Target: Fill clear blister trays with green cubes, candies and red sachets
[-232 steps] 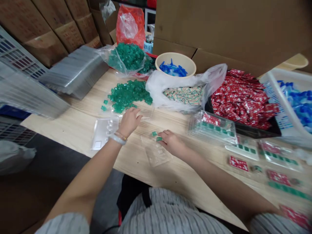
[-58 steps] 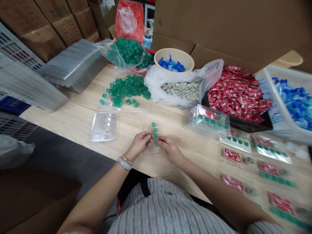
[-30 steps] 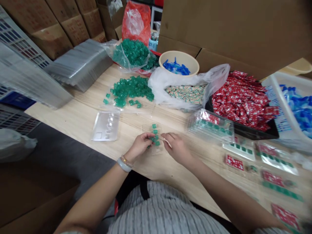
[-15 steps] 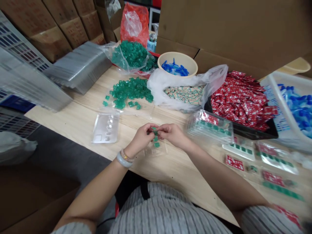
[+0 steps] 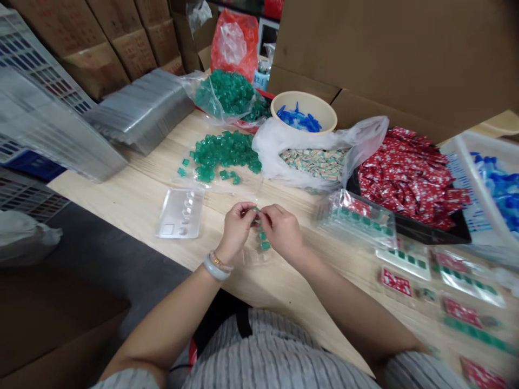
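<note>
My left hand (image 5: 238, 227) is closed in a pinch, with a small green plastic square (image 5: 255, 209) at its fingertips. Touching the same square from the other side, my right hand (image 5: 283, 231) is pinched too; its fingers partly cover the piece. Below them on the table lies a clear plastic blister tray (image 5: 253, 257), partly hidden by my hands, with green squares in a row of its pockets. To the left lies another blister tray (image 5: 190, 216) with nothing in its pockets. Loose green squares (image 5: 227, 152) are heaped beyond my hands.
At the back stand a bag of green squares (image 5: 231, 92) and a cream bowl (image 5: 330, 116) of blue pieces. A white bag (image 5: 270, 148) holds small striped pieces. Red packets (image 5: 409, 178) fill a black tray. Filled clear packs (image 5: 357, 219) are stacked at right; stacked plastic sheets (image 5: 141, 111) stand left.
The view has shifted slightly, so the table's things sit a little further right. My right hand has turned and its fingers have curled in closer around the green square.
</note>
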`<state>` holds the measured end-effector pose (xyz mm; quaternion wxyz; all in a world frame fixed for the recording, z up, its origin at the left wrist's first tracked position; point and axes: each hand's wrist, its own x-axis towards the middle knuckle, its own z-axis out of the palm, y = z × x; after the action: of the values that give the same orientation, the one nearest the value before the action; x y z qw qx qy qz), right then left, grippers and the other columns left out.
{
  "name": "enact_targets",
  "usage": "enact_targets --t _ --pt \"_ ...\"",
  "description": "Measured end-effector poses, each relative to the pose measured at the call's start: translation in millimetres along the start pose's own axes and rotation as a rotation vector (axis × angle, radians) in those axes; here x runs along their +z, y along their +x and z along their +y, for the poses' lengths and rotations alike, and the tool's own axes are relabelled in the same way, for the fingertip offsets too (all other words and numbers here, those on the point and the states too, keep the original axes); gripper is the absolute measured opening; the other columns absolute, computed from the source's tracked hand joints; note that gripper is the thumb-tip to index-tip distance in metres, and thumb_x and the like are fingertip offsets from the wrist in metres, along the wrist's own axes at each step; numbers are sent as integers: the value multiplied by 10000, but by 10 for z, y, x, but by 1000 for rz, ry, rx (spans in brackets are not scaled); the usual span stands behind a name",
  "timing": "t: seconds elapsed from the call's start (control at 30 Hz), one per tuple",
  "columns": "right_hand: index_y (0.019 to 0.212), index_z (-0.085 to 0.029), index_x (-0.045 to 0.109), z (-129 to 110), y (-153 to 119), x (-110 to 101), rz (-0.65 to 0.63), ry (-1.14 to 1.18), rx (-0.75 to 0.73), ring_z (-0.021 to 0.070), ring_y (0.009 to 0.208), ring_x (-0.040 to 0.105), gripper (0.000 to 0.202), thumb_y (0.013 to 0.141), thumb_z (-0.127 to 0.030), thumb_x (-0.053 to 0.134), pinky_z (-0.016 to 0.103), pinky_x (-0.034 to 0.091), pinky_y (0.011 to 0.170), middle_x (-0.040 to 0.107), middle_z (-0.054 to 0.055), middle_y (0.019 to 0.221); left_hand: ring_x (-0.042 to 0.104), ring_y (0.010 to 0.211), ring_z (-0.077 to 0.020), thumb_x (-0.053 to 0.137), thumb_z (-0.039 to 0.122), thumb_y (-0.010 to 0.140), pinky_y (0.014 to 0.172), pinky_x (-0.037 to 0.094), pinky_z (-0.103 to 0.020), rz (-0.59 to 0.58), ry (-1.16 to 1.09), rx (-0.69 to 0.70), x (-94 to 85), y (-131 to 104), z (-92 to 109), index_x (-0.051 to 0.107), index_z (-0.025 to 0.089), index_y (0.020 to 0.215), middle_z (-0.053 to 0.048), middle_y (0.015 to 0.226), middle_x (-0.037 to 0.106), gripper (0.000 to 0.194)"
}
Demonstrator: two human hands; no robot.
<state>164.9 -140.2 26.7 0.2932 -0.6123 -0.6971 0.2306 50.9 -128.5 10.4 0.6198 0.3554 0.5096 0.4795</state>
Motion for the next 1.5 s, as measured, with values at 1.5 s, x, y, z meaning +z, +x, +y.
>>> enact_targets --t 1.5 --pt "903 -171 611 15 594 -450 -307 248 -261 108 721 523 161 775 -250 555 249 442 653 550 29 795 530 592 -59 652 145 618 579 424 -179 -497 -168 -196 -116 460 395 595 116 859 -4 735 609 249"
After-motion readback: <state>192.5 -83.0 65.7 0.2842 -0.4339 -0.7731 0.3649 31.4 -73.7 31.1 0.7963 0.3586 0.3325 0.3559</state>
